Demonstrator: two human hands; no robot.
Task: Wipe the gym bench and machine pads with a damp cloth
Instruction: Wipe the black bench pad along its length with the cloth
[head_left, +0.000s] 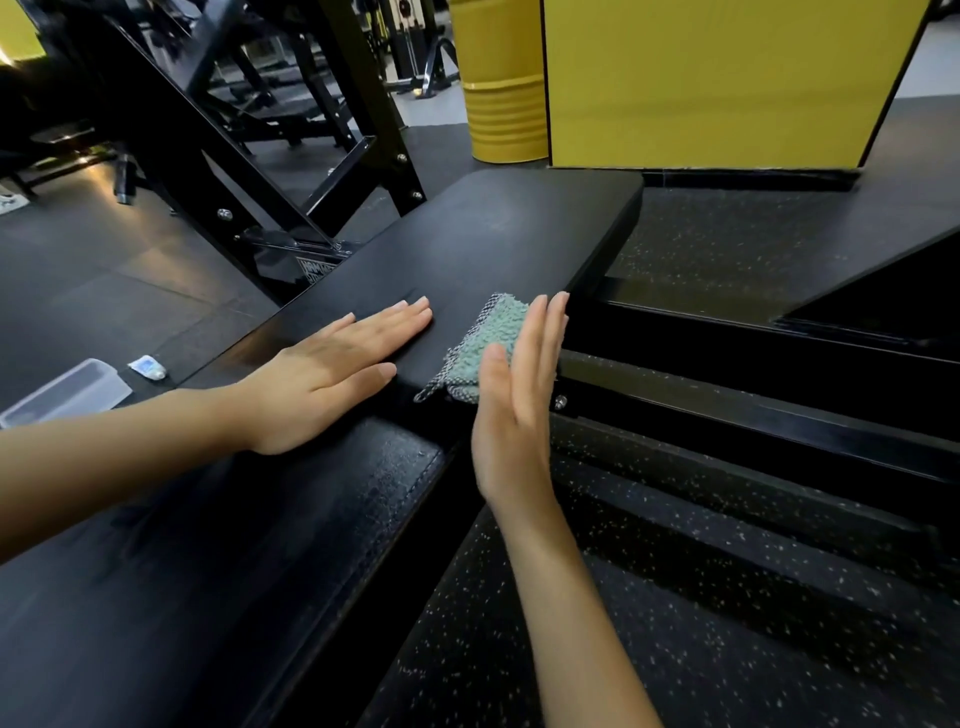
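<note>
A black padded bench (483, 244) runs from the lower left up to the middle of the head view, in two pad sections with a gap between them. My left hand (332, 374) lies flat, palm down, on the far pad near the gap. A green terry cloth (483, 345) with a grey checked edge sits at the pad's right edge. My right hand (519, 405) stands on edge with straight fingers, pressing the cloth against the side of the pad. The near pad (208, 545) shows a wet sheen.
A black machine frame (322, 156) rises at the back left. A yellow drum (504, 93) and a yellow wall panel (727, 78) stand behind the bench. A clear plastic container (67, 392) and a small white tube (148, 367) lie on the floor at left. Black steel rails (753, 374) run on the right.
</note>
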